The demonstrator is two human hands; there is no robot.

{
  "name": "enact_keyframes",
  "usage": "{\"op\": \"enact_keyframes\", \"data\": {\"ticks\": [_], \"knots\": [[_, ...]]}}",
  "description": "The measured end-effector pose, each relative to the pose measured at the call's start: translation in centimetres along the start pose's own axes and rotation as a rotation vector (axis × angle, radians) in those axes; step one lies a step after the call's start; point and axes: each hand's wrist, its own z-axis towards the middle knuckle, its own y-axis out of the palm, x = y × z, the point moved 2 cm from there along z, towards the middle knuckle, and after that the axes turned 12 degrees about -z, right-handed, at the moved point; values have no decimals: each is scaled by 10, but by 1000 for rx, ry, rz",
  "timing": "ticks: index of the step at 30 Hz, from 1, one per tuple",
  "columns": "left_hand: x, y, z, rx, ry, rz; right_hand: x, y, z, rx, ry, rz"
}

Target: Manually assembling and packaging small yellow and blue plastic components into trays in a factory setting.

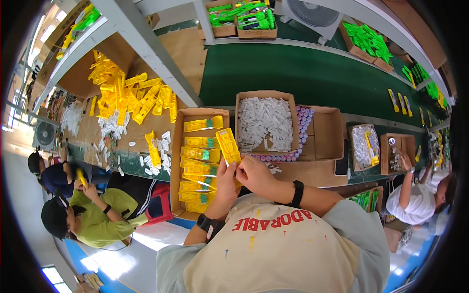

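Note:
A yellow plastic casing (227, 144), long and hollow with its far end pointing away from me, is held in my left hand (225, 184) by its near end. My right hand (257, 174) meets it there, fingers closed in a pinch; whatever they grip is hidden. Just left of my hands, a cardboard box (177, 161) holds a column of similar yellow casings (198, 154), each with a green piece at one end. Beyond my right hand sits a carton of small white plastic parts (266, 122).
Purple-and-white round pieces (304, 119) fill a larger carton (326, 128) around the white parts. A heap of yellow casings (122, 95) lies at the left. A dark phone-like slab (341, 163) rests at the right. Co-workers sit on both sides; a grey shelf frame (156, 53) stands ahead.

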Motion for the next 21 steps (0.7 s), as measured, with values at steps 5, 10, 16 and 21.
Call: {"op": "enact_keyframes", "data": {"ticks": [5, 10, 16, 21], "knots": [[-5, -4, 8, -21, 15, 200, 23, -29, -9, -5, -12, -37], [5, -13, 2, 1, 25, 196, 141, -79, -34, 356, 249, -393], [6, -23, -8, 94, 37, 182, 164, -103, -32, 438, 523, -49], [1, -21, -15, 123, 21, 197, 227, -92, -51, 105, 313, -366]]}}
